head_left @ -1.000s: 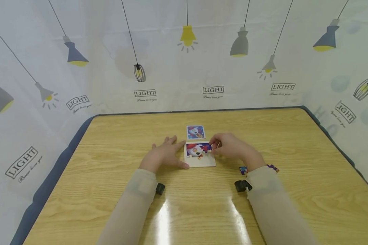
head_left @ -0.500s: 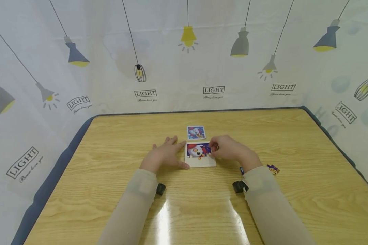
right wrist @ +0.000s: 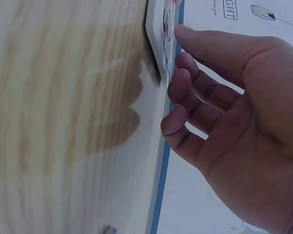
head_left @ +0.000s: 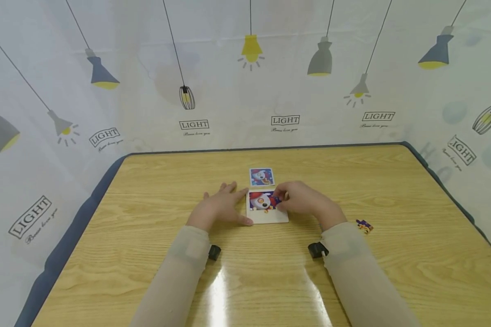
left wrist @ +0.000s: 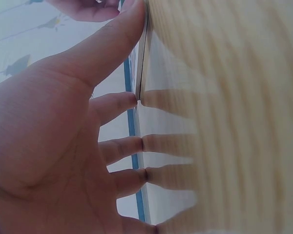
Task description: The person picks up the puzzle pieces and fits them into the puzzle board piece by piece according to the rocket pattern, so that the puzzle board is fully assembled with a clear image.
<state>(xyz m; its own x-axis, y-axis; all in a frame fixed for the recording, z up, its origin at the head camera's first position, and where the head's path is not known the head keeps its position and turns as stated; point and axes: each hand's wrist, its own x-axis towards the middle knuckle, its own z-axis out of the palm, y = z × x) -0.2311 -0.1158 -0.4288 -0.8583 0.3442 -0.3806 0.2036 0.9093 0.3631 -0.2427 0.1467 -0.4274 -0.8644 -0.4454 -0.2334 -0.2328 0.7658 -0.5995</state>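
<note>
A pale puzzle board (head_left: 269, 217) lies mid-table, its upper part filled with joined pieces picturing a white cartoon face with red. My left hand (head_left: 217, 210) spreads along the board's left side, thumb at the near corner and index fingertip at the far one. In the left wrist view, the left thumb (left wrist: 110, 46) rests against the board's edge. My right hand (head_left: 307, 199) bends over the right side of the picture, thumb and index finger pinching a puzzle piece that they mostly cover. The right wrist view shows its other fingers (right wrist: 178, 87) curled beside the board.
Just beyond the board lies a square picture card (head_left: 261, 176) with the same cartoon face. Loose purple and orange puzzle pieces (head_left: 364, 226) sit right of the right forearm. Another loose piece is almost hidden behind the right wrist. A printed curtain (head_left: 229, 131) borders the table's far edge.
My right hand has shifted slightly left over the picture, and its wrist now covers most of a loose piece seen earlier. The left hand and the board keep their places.
</note>
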